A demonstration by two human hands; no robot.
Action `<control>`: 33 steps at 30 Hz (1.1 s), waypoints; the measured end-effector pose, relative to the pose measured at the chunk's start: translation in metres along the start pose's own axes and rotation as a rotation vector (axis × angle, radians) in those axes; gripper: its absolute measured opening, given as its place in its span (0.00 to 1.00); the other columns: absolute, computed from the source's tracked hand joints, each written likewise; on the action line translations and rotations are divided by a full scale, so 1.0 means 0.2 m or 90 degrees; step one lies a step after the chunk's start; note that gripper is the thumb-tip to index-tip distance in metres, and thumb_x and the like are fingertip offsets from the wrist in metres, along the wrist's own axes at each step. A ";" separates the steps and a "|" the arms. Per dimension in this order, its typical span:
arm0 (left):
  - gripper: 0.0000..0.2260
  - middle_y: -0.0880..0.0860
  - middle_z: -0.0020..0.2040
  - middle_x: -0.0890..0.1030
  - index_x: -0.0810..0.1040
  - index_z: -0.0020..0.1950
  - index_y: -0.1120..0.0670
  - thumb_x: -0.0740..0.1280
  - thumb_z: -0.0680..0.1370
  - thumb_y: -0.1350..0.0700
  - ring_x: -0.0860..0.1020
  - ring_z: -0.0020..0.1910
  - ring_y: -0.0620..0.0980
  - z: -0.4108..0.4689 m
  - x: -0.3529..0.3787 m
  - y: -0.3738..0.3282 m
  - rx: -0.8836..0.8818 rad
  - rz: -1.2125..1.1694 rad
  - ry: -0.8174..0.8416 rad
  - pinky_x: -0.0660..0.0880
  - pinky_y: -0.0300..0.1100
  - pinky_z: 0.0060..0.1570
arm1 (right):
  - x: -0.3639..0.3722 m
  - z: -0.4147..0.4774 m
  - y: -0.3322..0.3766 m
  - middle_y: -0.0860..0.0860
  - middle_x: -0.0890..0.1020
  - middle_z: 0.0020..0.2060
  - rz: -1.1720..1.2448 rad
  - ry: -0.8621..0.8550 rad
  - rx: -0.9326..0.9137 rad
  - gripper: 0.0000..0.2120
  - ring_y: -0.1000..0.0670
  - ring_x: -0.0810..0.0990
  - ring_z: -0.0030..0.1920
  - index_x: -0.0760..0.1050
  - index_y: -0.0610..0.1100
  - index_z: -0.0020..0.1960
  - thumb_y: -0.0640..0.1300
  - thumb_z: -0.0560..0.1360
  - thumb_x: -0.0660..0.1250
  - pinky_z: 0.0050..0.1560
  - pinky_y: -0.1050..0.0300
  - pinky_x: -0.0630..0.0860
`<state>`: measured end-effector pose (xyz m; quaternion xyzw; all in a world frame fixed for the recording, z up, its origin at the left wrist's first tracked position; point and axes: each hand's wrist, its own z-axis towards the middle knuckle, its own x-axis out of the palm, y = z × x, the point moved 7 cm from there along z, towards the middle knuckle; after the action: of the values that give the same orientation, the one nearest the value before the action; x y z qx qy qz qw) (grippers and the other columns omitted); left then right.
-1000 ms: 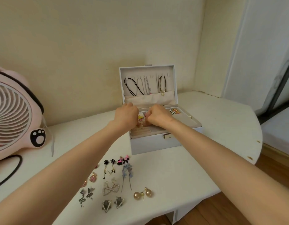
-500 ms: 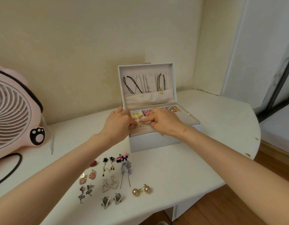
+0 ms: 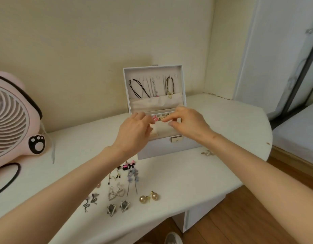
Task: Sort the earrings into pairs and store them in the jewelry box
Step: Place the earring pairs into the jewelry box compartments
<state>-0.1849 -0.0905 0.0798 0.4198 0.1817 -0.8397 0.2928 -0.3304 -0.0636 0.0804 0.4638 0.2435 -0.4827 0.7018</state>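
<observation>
Right hand pinches a tiny gold earring between thumb and first finger, over the far part of the open box. Left hand is just beside it with its fingers curled. Its tips are close to the gold earring and to some pink earrings inside the box. I cannot tell if it holds anything.

The box stands at the far middle of the table with its lid up. Necklaces hang inside the lid.

Near the box, more earrings lie in pairs on the table: bows, blue flowers, black danglers, hearts, snakes, triangles and pearls. A small silver bit lies on the table right of the box.

A pink fan stands at the far left, with a black cable beside it.
</observation>
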 end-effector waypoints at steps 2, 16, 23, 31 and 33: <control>0.07 0.52 0.52 0.78 0.75 0.55 0.55 0.62 0.77 0.58 0.74 0.51 0.54 -0.01 -0.01 -0.11 0.008 -0.045 -0.006 0.71 0.47 0.43 | -0.08 -0.05 -0.06 0.56 0.75 0.38 0.002 -0.015 0.022 0.07 0.55 0.72 0.41 0.82 0.56 0.48 0.46 0.73 0.68 0.42 0.60 0.65; 0.12 0.57 0.59 0.74 0.71 0.62 0.56 0.60 0.79 0.58 0.76 0.55 0.61 0.06 0.49 -0.61 0.068 -0.049 0.246 0.70 0.48 0.46 | -0.09 -0.37 -0.54 0.57 0.80 0.36 -0.063 0.119 0.241 0.05 0.53 0.78 0.44 0.81 0.55 0.37 0.45 0.70 0.70 0.41 0.59 0.69; 0.09 0.57 0.56 0.72 0.74 0.57 0.56 0.59 0.79 0.56 0.76 0.52 0.62 0.08 0.55 -0.64 0.098 -0.006 0.264 0.64 0.45 0.38 | -0.06 -0.35 -0.55 0.56 0.79 0.34 -0.092 0.149 0.268 0.11 0.50 0.78 0.43 0.74 0.54 0.29 0.45 0.67 0.73 0.39 0.60 0.68; 0.11 0.59 0.59 0.71 0.68 0.60 0.61 0.55 0.81 0.57 0.76 0.53 0.63 0.06 0.54 -0.63 0.134 0.031 0.281 0.64 0.49 0.39 | -0.05 -0.32 -0.53 0.55 0.81 0.35 -0.009 0.155 0.264 0.06 0.51 0.79 0.43 0.77 0.51 0.33 0.43 0.66 0.71 0.45 0.55 0.76; 0.11 0.60 0.58 0.74 0.68 0.58 0.61 0.55 0.81 0.56 0.76 0.52 0.63 0.04 0.50 -0.60 0.125 0.002 0.263 0.66 0.49 0.41 | -0.06 -0.31 -0.51 0.54 0.80 0.33 0.092 0.122 0.258 0.05 0.51 0.79 0.41 0.78 0.47 0.34 0.39 0.66 0.71 0.46 0.52 0.77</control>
<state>-0.3151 -0.0366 0.0108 0.6098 0.1546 -0.7488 0.2085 -0.4210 -0.0139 0.0198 0.6549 0.1734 -0.4241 0.6010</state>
